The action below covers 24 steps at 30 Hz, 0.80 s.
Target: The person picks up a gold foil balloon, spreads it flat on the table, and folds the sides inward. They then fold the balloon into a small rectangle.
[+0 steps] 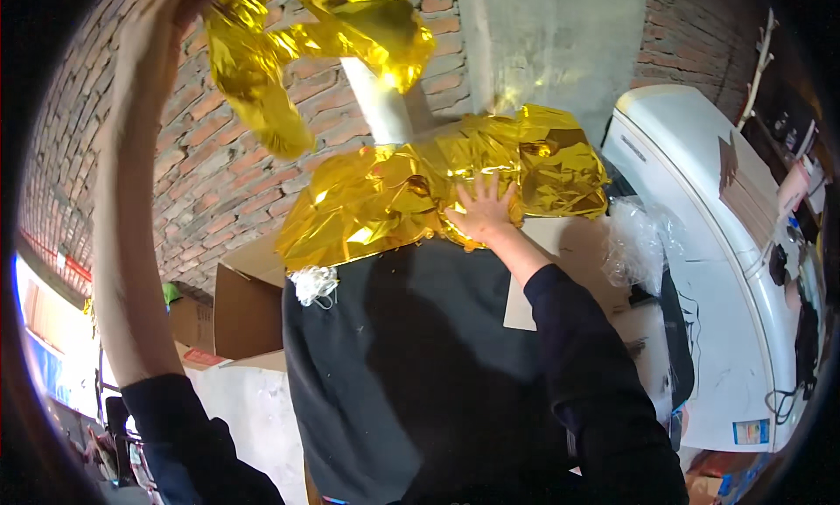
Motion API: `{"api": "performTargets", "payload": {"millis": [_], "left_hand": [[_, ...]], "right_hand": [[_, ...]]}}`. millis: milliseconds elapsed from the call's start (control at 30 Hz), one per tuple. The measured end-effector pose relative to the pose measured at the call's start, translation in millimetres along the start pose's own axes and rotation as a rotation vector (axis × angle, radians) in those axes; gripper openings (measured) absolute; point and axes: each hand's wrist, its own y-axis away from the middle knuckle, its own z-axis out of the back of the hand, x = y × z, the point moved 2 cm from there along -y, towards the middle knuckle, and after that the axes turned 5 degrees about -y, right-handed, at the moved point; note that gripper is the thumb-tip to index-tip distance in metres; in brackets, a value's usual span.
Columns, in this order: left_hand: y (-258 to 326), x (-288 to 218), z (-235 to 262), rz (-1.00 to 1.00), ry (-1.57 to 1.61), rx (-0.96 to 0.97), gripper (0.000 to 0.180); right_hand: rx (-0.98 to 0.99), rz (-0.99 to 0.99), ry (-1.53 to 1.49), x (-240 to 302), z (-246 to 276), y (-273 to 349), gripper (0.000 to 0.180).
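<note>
Notably, the right hand [481, 209] lay flat and spread on the gold foil sheet [394, 194] atop the black-covered surface [411, 356], while the left hand [162, 15] gripped its raised end high — steady, even tension would likely prevent tearing.

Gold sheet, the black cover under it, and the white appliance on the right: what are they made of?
Gold sheet: seemingly thin metallised foil film; mirror glare, sharp crinkles, held up by the left hand, pressed down by the right hand.
Black cover: likely matte fabric; no shine, soft drape.
White appliance: looks like painted metal or plastic; smooth, scuffed gloss. Cannot tell which.
</note>
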Motion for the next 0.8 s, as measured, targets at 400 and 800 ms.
{"api": "performTargets", "payload": {"millis": [400,800], "left_hand": [[261.3,-196.3,-154.0,0.133,-0.26,0.319,0.013],[532.8,-241.2,-219.5,0.369,-0.15,0.356,0.021]], "right_hand": [[-0.381,0.376,-0.318,-48.5,-4.3,-2.4,0.06],[0.411,-0.253,-1.766,-13.3,13.8,201.5,0.059]]}}
